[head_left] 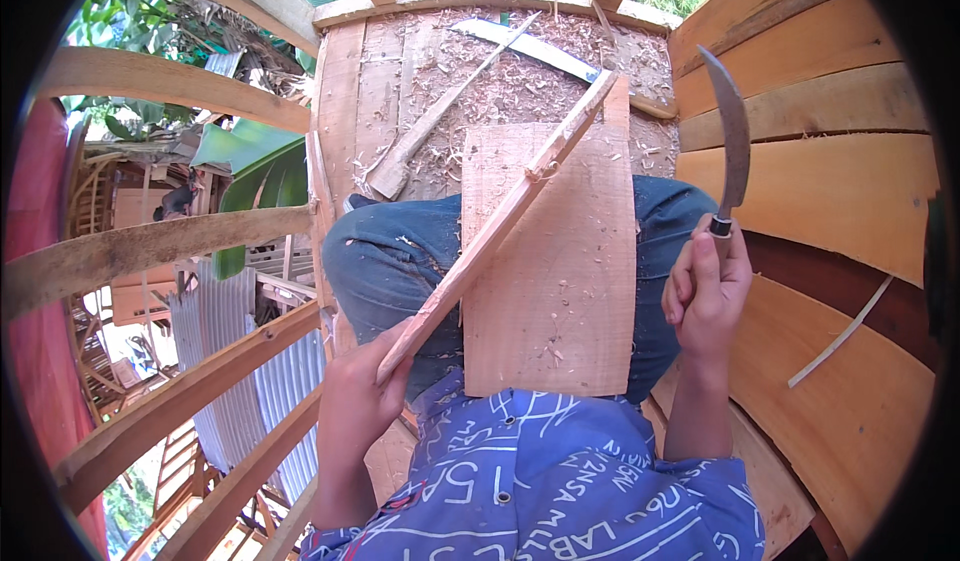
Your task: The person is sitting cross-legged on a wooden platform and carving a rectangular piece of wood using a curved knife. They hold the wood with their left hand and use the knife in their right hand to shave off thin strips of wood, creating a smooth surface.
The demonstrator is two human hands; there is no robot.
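My left hand [362, 386] is closed around the near end of a long wooden stick [497, 223]. The stick slants up and to the right over a flat wooden board [560, 331] that lies across my lap. A curled shaving clings to the stick around its middle. In my right hand [708, 286] I grip the short dark handle of a curved knife [734, 141], raised at the right, its blade pointing up and apart from the stick. A few small chips lie on the board.
Wood shavings [560, 91] litter the plank floor ahead. A machete [530, 49] and a paddle-shaped piece of wood [420, 141] lie among them. Wooden rails [150, 251] run along my left, and a plank wall [810, 191] stands at my right. A thin pale strip [840, 331] rests against the planks.
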